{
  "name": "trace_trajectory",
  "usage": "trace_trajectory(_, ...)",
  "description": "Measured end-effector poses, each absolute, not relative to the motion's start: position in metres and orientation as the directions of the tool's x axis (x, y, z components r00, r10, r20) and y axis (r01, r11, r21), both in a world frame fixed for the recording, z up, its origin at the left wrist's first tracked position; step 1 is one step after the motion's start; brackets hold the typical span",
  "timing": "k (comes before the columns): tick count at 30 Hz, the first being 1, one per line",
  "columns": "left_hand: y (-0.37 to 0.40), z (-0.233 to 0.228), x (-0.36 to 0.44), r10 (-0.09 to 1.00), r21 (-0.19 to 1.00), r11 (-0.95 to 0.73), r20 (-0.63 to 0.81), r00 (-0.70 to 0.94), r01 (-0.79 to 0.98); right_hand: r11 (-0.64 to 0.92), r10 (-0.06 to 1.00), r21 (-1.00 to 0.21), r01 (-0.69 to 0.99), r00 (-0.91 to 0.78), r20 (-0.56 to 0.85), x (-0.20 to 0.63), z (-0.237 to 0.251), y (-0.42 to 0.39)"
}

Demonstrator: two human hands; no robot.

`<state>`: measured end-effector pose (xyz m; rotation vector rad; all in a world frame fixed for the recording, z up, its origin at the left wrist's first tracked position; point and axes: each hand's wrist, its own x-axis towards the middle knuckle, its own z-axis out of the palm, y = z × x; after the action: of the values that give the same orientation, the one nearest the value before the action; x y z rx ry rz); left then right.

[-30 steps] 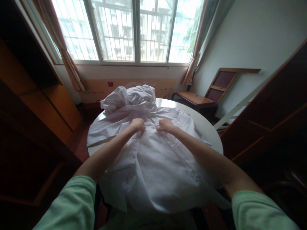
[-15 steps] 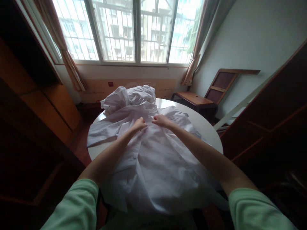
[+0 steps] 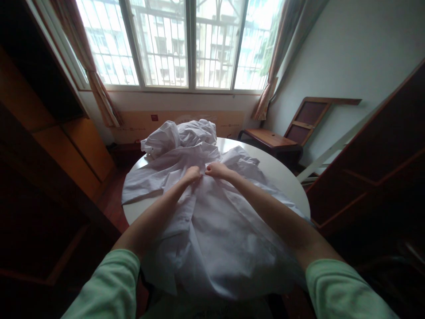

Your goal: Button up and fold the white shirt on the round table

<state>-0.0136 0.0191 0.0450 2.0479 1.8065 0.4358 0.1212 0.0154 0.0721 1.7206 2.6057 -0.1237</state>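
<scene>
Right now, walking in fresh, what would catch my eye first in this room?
Most likely the white shirt spread over the round white table, hanging off its near edge. At its middle, the left hand and right hand meet, fingers pinching the fabric near the collar. Behind them a crumpled white heap of cloth sits at the table's far side, under the bright barred window.
</scene>
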Motion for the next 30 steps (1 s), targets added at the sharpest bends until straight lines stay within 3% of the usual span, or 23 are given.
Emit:
trace_trajectory(9, 0.031, 0.047, -0.001, 0.999, 0.674, -0.046, 0.022, 0.043, 0.738, 0.364, 0.931, -0.173, 0.915, -0.365, 0.029, 0.118, 0.048, 0.019)
trace_trajectory(18, 0.022, 0.016, 0.010, 0.988, 0.762, -0.091, 0.151, -0.040, 0.642, 0.208, 0.972, -0.372, 0.905, -0.148, 0.184, 0.135, 0.020, 0.034)
trace_trajectory(24, 0.012, 0.014, 0.011, 0.977, 0.773, -0.148, 0.211, -0.029, 0.617, 0.146, 0.987, -0.774, 0.616, -0.036, 0.157, 0.145, 0.011, 0.033)
trace_trajectory(30, 0.012, 0.016, 0.009, 0.977, 0.807, -0.154, 0.212, -0.036, 0.570, 0.253, 0.967, -0.830, 0.497, -0.140, 0.211, 0.149, 0.011, 0.034)
